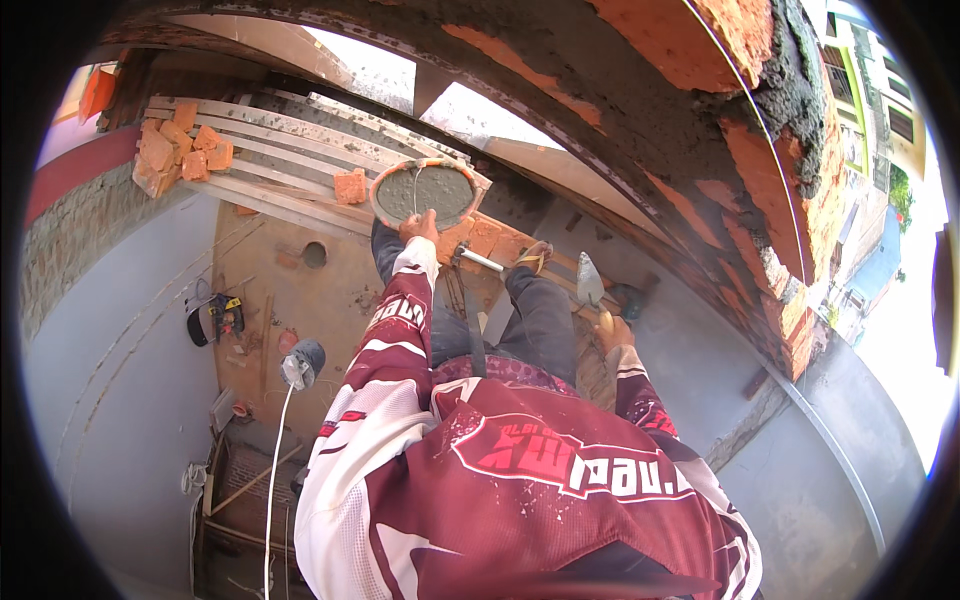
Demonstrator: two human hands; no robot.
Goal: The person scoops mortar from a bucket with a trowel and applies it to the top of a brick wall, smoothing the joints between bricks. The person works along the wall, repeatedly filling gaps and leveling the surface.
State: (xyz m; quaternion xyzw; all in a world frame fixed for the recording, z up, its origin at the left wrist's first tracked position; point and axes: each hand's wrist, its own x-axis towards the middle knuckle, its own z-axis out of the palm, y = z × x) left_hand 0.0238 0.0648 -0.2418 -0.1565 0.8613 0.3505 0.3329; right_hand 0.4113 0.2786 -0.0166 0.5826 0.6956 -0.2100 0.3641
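An orange-rimmed bucket (376, 204) full of wet grey mortar (440, 190) stands on the plank scaffold ahead of me. My left hand (420, 227) is closed at its near rim, where the thin wire handle (416, 180) comes down across the mortar. To the right, my right hand (612, 330) is wrapped round the grip of a pointed trowel (590, 278), its blade up and smeared with grey. Between the hands lies a tool with a silver shaft (482, 260), its head dark and partly hidden. My sandalled foot (538, 255) rests on the boards just beyond it.
Broken orange bricks (180, 148) are heaped on the planks (290, 135) at far left; one brick piece (350, 186) lies beside the bucket. A partly plastered brick wall (690, 170) with a string line (765, 135) rises at right. Far below are a grey bucket (306, 358) and the floor (330, 300).
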